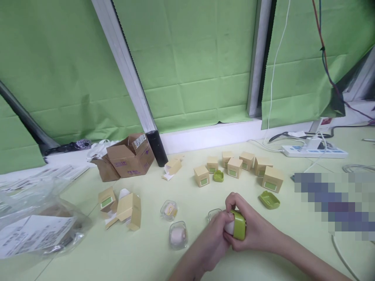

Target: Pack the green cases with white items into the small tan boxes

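Both of my hands meet at the lower right of centre over the table. My right hand (247, 230) is closed around a green case (240, 225). Pressed against a white piece (229, 227) at the case's left side is the thumb of my left hand (218, 234), whose other fingers are mostly hidden. Just behind my left hand lies a clear container (215, 213), partly covered. To the left are a clear container with a pale item (178, 235) and another with a yellow ring (169, 210). A green tray (269, 200) lies right of my hands, a smaller one (218, 176) behind them.
Several small cardboard boxes (234, 168) stand behind my hands. Opened small boxes (129, 210), a larger carton (130, 158) and a plastic bag (43, 230) are on the left. A black cylinder (157, 148) leans near the wall; a power strip (315, 151) with cables is at the right.
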A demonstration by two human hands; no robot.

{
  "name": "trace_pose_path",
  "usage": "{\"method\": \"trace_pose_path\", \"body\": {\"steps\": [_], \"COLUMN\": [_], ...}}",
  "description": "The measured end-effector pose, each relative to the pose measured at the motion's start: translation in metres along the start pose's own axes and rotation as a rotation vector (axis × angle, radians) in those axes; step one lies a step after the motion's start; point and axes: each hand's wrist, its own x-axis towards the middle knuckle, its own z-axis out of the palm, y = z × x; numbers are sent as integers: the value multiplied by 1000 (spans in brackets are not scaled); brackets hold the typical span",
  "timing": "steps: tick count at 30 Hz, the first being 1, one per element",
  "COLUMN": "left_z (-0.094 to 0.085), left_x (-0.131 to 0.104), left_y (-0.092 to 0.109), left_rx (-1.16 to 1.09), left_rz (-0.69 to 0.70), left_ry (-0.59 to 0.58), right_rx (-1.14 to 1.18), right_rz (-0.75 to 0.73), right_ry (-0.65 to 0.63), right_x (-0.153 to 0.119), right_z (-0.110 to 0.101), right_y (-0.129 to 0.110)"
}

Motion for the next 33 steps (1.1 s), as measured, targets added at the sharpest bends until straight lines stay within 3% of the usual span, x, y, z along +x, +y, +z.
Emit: {"method": "trace_pose_path", "body": {"steps": [4,7,12,14,17,22,27,33], "left_z": [2,-2,-11,-12,-12,-18,-20,-17], "left_x": [-2,-2,-2,-2,-2,1,3,2], "left_y": [2,1,2,5,8,3,-3,-1], "left_rx": [22,129,715,826,924,1208,1320,1371], "left_rz": [-51,-4,286,414,488,639,631,538], "left_ry": [-13,12,80,102,103,105,43,40], "right_rx": [-37,-2,169,147,61,-174,-403,-343], "right_rz": [-24,-12,-51,-68,-124,-301,-443,-419], "right_ry": [-8,-18,-164,-121,-82,-10,83,30], "right_x": [0,0,2,5,6,4,-2,-2], "right_z": [0,-5,-29,-36,-41,-32,-20,-17], "right_y": [-2,-1,8,11,15,22,28,28]}}
